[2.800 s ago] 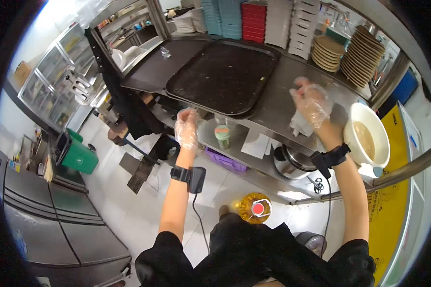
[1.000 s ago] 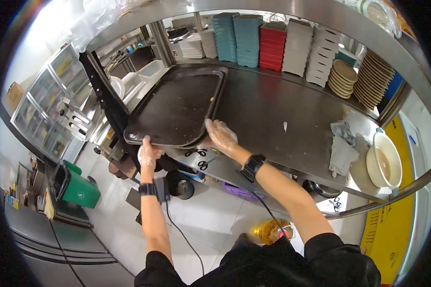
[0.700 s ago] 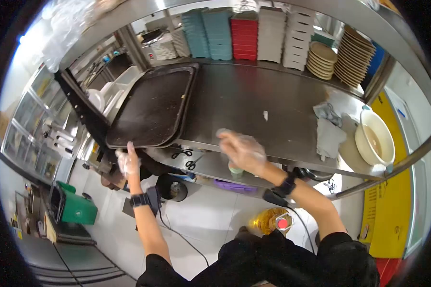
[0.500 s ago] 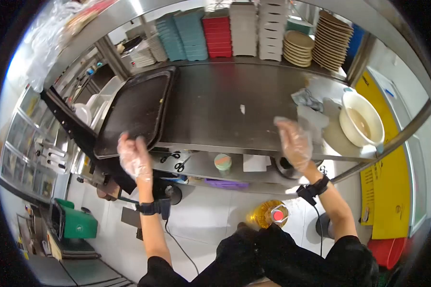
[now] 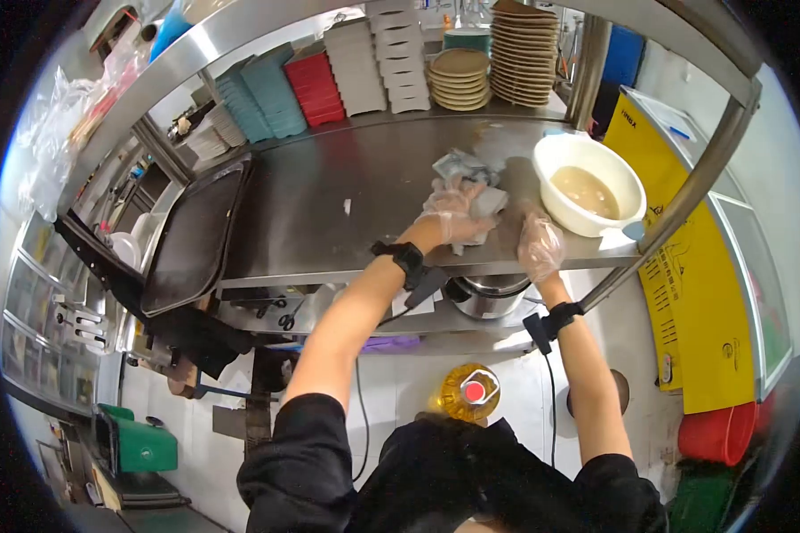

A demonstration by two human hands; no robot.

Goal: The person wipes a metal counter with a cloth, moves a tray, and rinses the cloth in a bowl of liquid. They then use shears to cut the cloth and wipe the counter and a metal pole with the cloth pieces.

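My left hand [image 5: 452, 213], in a clear plastic glove, reaches across to the right side of the steel table. Its fingers are closed on a crumpled grey-white cloth [image 5: 489, 204], and more bunched grey cloth [image 5: 460, 166] lies just behind them. Beside it, over the table's front edge, is my right hand [image 5: 540, 247], gloved too. It looks loosely open and holds nothing that I can see. Close behind and to its right stands a white basin [image 5: 633, 191] of cloudy liquid.
A large dark tray [image 5: 187, 235] lies at the table's left end. Stacked boxes [image 5: 314, 86] and plates [image 5: 460, 78] line the back. Below are a pot [image 5: 489, 300] on the lower shelf and an oil jug [image 5: 468, 391]. A steel post [image 5: 684, 191] stands at right.
My left hand has moved from beside the tray over to the cloth and closed on it. My right hand stays near the front edge, now closer to the basin. The view has shifted right.
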